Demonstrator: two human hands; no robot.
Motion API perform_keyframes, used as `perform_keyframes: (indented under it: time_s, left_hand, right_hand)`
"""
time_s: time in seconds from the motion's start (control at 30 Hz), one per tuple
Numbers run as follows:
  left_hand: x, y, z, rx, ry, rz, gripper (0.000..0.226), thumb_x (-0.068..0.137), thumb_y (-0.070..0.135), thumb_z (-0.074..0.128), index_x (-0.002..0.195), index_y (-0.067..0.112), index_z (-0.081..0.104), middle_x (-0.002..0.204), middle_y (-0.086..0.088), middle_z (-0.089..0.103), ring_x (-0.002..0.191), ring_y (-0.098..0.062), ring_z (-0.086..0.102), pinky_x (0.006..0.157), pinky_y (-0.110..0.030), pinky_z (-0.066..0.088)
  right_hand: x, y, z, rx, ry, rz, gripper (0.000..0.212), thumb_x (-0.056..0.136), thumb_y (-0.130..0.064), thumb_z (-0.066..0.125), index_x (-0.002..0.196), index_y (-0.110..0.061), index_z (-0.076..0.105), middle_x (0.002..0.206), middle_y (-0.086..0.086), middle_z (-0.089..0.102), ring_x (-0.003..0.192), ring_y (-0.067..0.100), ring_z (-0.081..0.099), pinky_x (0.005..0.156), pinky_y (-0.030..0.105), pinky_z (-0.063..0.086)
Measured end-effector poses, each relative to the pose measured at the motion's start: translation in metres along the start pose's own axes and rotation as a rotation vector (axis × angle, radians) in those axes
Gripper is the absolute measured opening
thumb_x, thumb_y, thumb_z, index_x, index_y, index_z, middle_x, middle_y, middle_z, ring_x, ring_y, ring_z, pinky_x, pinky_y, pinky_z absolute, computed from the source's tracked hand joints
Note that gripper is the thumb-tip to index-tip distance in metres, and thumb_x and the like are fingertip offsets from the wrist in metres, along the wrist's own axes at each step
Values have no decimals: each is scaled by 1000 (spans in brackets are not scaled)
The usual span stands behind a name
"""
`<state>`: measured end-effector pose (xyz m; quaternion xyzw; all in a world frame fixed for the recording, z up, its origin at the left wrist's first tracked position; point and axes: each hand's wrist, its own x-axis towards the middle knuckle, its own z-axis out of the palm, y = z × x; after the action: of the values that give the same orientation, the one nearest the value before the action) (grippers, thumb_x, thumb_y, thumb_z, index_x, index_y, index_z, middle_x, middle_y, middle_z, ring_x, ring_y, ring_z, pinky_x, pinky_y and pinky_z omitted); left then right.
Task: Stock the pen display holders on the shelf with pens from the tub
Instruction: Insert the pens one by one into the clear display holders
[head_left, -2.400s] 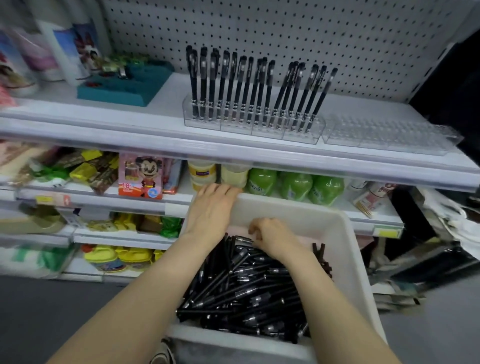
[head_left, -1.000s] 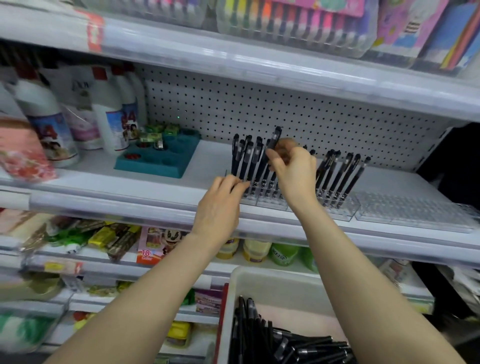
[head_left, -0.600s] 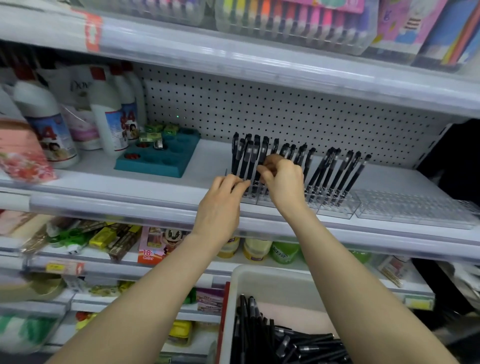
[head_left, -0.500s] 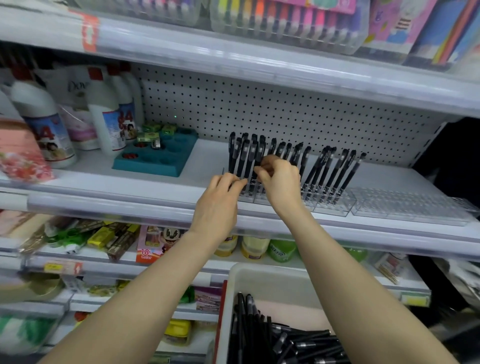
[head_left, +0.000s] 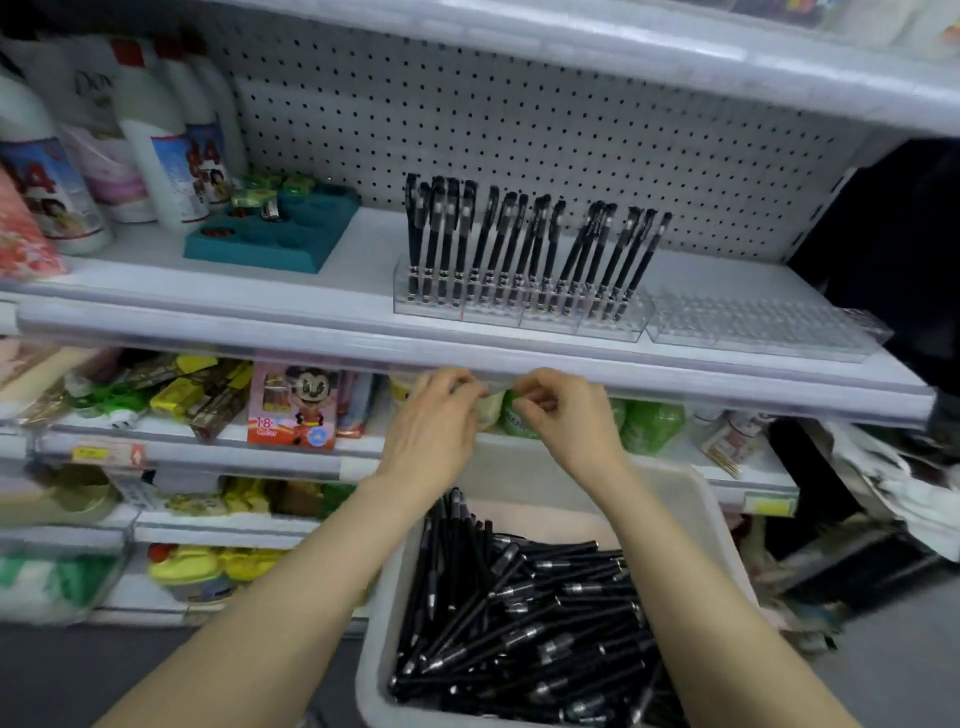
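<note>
A clear pen holder (head_left: 519, 312) on the white shelf (head_left: 363, 332) carries several upright black pens (head_left: 524, 244). To its right lies a second clear holder (head_left: 753, 327) with no pens in it. Below, a white tub (head_left: 691, 499) holds a heap of loose black pens (head_left: 519, 613). My left hand (head_left: 431, 431) and my right hand (head_left: 566, 421) hover side by side just under the shelf's front edge, above the tub's far end. Both have curled fingers and no pen in them.
A teal tray (head_left: 270, 234) and white bottles (head_left: 156, 145) stand on the shelf's left. Lower shelves carry a crayon box (head_left: 293, 405), green bottles (head_left: 649, 426) and snack packs. A pegboard backs the shelf. Dark clutter lies at the right.
Both hands have come down from the pen holder to below the shelf edge. The pen my right hand carried now stands in the holder. The view has tilted down.
</note>
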<state>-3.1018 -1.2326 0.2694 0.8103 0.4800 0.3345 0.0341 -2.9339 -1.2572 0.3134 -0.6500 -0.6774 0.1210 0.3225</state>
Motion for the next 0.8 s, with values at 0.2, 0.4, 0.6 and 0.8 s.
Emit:
perform_keyframes:
  time_s: [0.2,0.4,0.6,0.8]
  left_hand:
    - [-36,5,22,63,-132,-20,44,88,11,58,131,17,58,117,-8,58,107,-30,50,90,-39,45]
    - [-36,7,24,229,-205,-31,54,79,12,66,131,20,52,114,-5,57,106,-29,50,89,-40,45]
    - [-38,7,23,283,-244,-14,70,69,9,76,133,19,49,118,-6,56,109,-28,49,91,-37,43]
    - [-35,16,17,110,-26,89,35,90,14,60,125,12,60,127,-9,54,124,-27,45,100,-36,42]
  right_hand:
    - [-50,44,33,54,-324,195,3,84,-22,71,86,-22,72,74,-3,70,69,12,64,78,35,56]
    - [-68,48,58,29,-490,155,21,87,-40,67,90,-22,74,75,-7,66,67,7,56,66,22,40]
    - [-60,48,59,153,-545,254,19,82,-30,76,88,-13,70,68,-6,60,58,5,52,53,13,40]
    - [-49,48,18,702,-264,356,14,87,-7,70,99,0,67,80,13,70,66,15,64,55,22,52]
